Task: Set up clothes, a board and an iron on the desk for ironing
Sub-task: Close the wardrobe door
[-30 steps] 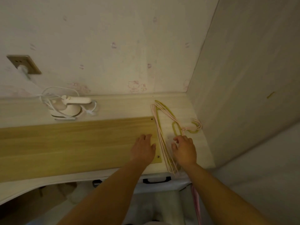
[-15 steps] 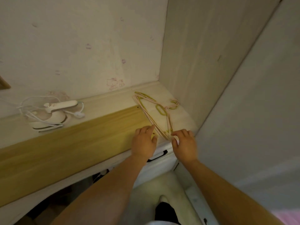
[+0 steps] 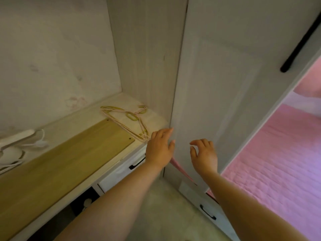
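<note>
A long yellow wooden board point(image 3: 69, 159) lies flat along the pale desk point(image 3: 119, 101). The white iron point(image 3: 12, 148) with its coiled cord sits blurred at the desk's far left edge of view. Pink and yellow wire hangers point(image 3: 128, 120) lie on the desk's right end, beside the board. My left hand point(image 3: 159, 148) hovers just off the desk's right corner, fingers straight, holding nothing. My right hand point(image 3: 204, 154) is in front of the white wardrobe side panel point(image 3: 217, 101), fingers loosely curled and empty. No clothes are visible on the desk.
White drawers with black handles point(image 3: 137, 164) sit under the desk. A strip of pink fabric point(image 3: 180, 169) pokes out low by the wardrobe. A wardrobe door with a long black handle point(image 3: 302, 40) stands at right, with a pink quilted bed point(image 3: 278, 171) beyond it.
Both hands have left the hangers and the board's end and moved right, off the desk, toward the wardrobe panel. The view has swung right, bringing the pink bed into sight.
</note>
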